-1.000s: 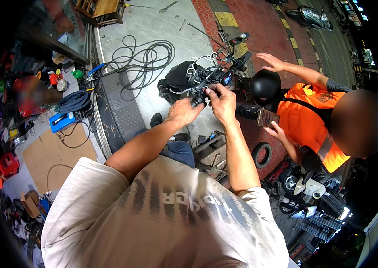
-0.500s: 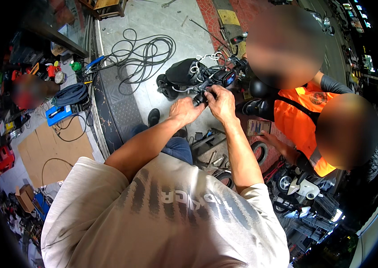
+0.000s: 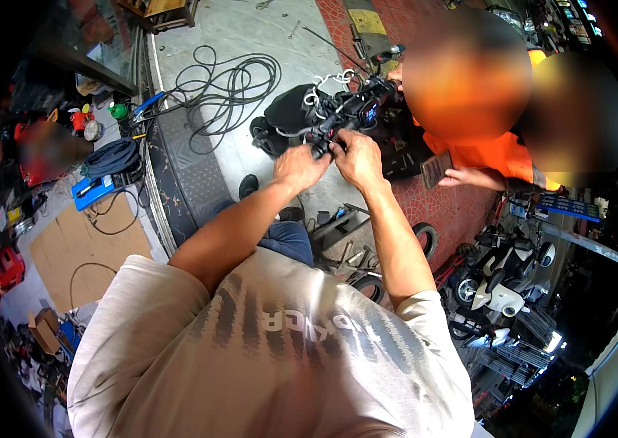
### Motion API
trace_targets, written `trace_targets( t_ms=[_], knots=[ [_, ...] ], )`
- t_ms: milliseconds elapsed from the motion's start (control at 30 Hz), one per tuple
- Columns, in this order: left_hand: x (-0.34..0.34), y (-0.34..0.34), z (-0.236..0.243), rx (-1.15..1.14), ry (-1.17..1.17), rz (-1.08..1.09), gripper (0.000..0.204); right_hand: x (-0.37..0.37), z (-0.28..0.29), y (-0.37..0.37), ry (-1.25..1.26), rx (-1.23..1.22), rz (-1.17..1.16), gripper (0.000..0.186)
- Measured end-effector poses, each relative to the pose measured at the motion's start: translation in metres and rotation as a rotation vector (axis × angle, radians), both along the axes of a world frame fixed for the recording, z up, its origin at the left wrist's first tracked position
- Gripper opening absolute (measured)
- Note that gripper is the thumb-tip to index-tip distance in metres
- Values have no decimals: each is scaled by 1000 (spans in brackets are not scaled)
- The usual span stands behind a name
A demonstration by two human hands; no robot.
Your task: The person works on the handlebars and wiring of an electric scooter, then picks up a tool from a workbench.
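My left hand [image 3: 301,169] is closed on a black handlebar part [image 3: 321,145] at the near end of the bike's cluttered handlebar, where cables gather. My right hand [image 3: 355,159] has its fingers pinched on the same area, just right of the left. Exactly which small part they hold is hidden. A lit display [image 3: 369,113] sits just beyond them, beside a black bag [image 3: 287,109] with white cord. A person in an orange vest [image 3: 484,157] stands at the right, one hand holding a phone [image 3: 434,171].
Coiled black cable [image 3: 228,91] lies on the pale floor. At the left are a cardboard sheet [image 3: 86,255], a blue case [image 3: 98,192] and mixed tools. Tires [image 3: 423,239], metal parts and a white scooter [image 3: 500,299] sit at the right. A wooden stool [image 3: 166,13] stands at the top left.
The person in orange has shifted and leaned toward the handlebar; their phone has moved up. My hands remain at the handlebar, a little higher in the picture.
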State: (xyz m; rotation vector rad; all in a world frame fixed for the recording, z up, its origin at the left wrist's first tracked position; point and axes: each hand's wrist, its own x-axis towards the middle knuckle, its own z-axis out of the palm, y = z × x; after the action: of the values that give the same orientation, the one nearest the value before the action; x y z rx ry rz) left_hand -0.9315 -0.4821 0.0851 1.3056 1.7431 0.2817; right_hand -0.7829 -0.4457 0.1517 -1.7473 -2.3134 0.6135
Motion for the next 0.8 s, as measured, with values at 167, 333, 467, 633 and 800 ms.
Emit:
trace_targets(
  t_ms=[167,333,467,633,800],
  knots=[
    [-12,24,17,-57,-5,-43,71,4,3,8,163,-131,-136,17],
    [-7,20,14,-63,4,-24,72,2,-8,23,162,-78,-113,18],
    [-10,25,13,-92,-18,-26,70,-2,-12,25,155,-77,-107,18],
    [-12,30,12,-106,-22,-17,68,-4,-20,29,217,-91,-162,18],
    [-11,27,10,-61,-12,-9,67,-6,-20,31,214,-63,-159,18]
  ],
)
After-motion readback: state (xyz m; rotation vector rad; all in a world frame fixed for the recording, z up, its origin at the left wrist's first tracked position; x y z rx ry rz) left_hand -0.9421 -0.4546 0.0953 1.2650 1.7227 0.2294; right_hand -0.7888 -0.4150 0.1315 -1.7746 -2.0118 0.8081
